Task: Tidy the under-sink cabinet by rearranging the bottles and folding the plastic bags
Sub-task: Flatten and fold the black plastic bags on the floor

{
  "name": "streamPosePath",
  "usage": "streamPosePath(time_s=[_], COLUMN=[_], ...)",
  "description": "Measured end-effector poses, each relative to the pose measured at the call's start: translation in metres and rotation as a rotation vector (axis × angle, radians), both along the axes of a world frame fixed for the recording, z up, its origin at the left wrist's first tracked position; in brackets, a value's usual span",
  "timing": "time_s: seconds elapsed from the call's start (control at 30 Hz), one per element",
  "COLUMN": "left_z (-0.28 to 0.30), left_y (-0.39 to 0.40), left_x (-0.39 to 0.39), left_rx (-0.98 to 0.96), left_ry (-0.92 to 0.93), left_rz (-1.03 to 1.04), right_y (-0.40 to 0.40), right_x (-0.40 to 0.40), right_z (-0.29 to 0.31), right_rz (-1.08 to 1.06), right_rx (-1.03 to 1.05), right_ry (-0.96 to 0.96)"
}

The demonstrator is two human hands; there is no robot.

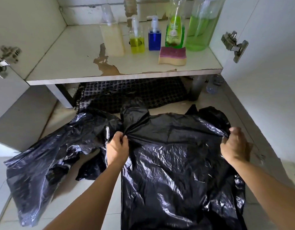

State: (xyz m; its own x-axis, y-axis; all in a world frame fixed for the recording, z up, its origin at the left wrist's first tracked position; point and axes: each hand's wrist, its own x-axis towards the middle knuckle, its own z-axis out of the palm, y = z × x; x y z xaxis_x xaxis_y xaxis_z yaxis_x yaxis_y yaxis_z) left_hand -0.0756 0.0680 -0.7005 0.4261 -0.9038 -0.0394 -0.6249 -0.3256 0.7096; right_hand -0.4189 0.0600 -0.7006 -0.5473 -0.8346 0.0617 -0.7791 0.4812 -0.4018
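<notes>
A large black plastic bag [176, 160] lies spread on the tiled floor in front of the cabinet. My left hand [117, 147] pinches its upper left edge, and my right hand [235, 146] grips its upper right edge. A second black bag [48, 156] lies crumpled to the left. On the cabinet shelf [73, 55] stands a row of bottles: a cream one [112, 39], a yellow pump bottle [137, 42], a blue pump bottle [154, 39], a green dish-soap bottle [175, 32] and a big green jug [201, 25].
A purple and yellow sponge [173, 56] lies in front of the green bottles. A dark checked cloth [131, 93] sits under the shelf, beside a grey leg [197, 87] and a clear bottle [214, 84]. Open cabinet doors flank both sides, with a hinge [234, 45] on the right.
</notes>
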Motion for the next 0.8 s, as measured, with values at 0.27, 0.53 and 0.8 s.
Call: streamPosePath(time_s=[0.27,0.53,0.8], left_z=[-0.008,-0.021,0.027], left_y=[0.005,0.014,-0.007], left_x=[0.018,0.012,0.019], left_rx=[0.367,0.56,0.731], left_ry=[-0.187,-0.276,-0.351], left_rz=[0.0,-0.091,-0.422], right_y=[-0.009,0.016,-0.005], right_x=[0.028,0.038,0.07], right_z=[-0.011,-0.032,0.014], right_rz=[0.265,0.406,0.465], right_rx=[0.38,0.687,0.539], right_ry=[0.183,0.266,0.288])
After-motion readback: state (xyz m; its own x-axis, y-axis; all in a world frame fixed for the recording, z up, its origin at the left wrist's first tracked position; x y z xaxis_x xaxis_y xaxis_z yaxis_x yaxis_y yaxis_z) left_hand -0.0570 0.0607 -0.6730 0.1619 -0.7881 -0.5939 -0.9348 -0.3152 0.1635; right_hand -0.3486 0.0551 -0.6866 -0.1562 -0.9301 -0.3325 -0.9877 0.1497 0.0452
